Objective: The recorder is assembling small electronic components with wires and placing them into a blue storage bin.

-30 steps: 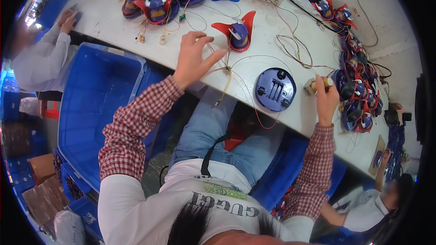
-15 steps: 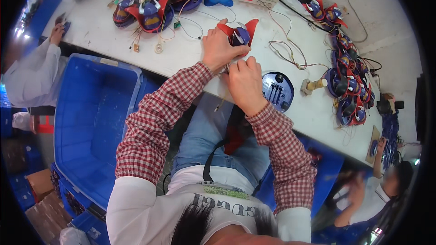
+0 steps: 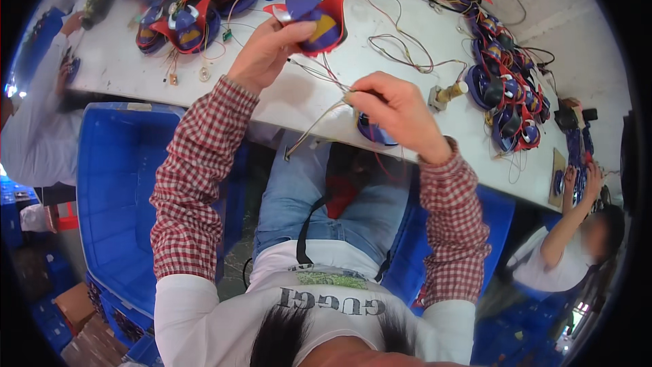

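Note:
My left hand (image 3: 268,51) is closed around a purple toy part with red wing-like flaps (image 3: 324,26), lifted above the white table. Thin wires (image 3: 319,69) trail from its underside. My right hand (image 3: 397,110) pinches those wires between thumb and fingers; loose wire ends (image 3: 293,149) dangle past the table's edge over my lap. A round dark-blue cover (image 3: 375,130) lies at the table's front, partly hidden by my right hand.
Purple and red toy parts (image 3: 187,27) pile up at the back left, with more in a row (image 3: 506,81) at right. Beside them stands a brass-coloured fitting (image 3: 448,95). A large blue bin (image 3: 122,190) sits left of my legs. Co-workers sit at both sides.
My left hand has raised the toy part toward me and left. My right hand has moved right, apart from the left, with the wires stretched between them. The view has shifted.

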Available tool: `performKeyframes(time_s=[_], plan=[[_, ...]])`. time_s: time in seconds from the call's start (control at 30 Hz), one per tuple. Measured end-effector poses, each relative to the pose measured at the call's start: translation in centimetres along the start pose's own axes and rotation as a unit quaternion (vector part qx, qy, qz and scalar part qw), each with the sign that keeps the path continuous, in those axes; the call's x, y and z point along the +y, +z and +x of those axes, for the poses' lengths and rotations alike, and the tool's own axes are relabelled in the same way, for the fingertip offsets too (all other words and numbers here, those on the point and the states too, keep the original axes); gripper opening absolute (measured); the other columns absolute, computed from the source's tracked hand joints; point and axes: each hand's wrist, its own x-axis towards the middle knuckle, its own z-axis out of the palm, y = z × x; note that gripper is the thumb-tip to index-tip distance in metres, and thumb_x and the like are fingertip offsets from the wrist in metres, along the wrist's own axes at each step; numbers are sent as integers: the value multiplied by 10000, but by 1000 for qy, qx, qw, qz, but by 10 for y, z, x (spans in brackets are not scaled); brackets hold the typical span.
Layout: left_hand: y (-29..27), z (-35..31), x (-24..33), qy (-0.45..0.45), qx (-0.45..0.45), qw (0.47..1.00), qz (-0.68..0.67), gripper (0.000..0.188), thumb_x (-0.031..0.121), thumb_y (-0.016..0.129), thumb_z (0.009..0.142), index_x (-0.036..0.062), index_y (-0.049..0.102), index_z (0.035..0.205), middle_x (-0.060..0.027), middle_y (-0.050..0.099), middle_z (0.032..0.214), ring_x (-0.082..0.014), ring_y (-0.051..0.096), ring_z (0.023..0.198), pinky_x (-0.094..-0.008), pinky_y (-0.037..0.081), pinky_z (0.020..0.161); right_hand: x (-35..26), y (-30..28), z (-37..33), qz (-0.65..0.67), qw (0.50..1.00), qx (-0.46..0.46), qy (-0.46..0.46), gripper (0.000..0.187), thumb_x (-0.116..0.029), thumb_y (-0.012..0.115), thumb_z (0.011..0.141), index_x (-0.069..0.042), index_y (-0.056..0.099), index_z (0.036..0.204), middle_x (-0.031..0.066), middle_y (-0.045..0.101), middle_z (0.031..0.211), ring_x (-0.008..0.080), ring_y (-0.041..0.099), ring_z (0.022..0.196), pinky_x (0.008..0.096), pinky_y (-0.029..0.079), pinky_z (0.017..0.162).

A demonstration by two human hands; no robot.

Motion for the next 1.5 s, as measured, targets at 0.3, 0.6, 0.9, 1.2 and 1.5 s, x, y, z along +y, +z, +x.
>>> performKeyframes(time_s=[0.3, 0.6, 0.9, 1.2, 1.5], plan=[[50, -33, -42, -107, -129, 975, 144, 423, 107, 777, 693, -39, 606, 1052, -129, 673, 971, -191, 647, 839, -265, 524, 757, 79, -34, -24, -257, 948, 183, -33, 113, -69, 627, 807, 2, 630, 895, 101, 548, 908, 218, 512, 789, 279, 431, 709], [49, -27, -103, 256, -53, 877, 403, 648, 601, 768, 514, 25, 649, 785, -173, 582, 981, -326, 484, 948, -414, 399, 901, 103, -27, -36, -129, 960, 248, -16, 400, -40, 514, 854, -7, 473, 1250, 147, 564, 1117, 235, 568, 962, 299, 456, 867], [-29, -175, 111, 36, 23, 991, 127, 577, 48, 740, 661, -12, 502, 1183, -120, 631, 1078, -183, 602, 924, -291, 486, 871, -74, 84, -2, 243, 951, 70, -177, 415, 6, 433, 884, -7, 407, 1298, 144, 506, 1180, 223, 576, 925, 298, 483, 773], [-274, -312, 94, 147, 411, 897, 68, 689, 76, 717, 694, 1, 411, 1307, -150, 566, 1140, -234, 560, 1017, -316, 431, 943, -35, 123, 15, 85, 992, -43, 87, 284, -8, 463, 883, -1, 486, 1165, 106, 538, 969, 150, 536, 673, 255, 471, 624], [-448, -282, -103, -68, 449, 884, 108, 576, 161, 719, 736, -3, 465, 1226, -134, 588, 1089, -211, 595, 938, -299, 456, 846, -2, 123, -25, 67, 959, -79, 264, 230, 6, 542, 863, 15, 544, 1093, 92, 597, 866, 150, 580, 701, 231, 483, 653]])
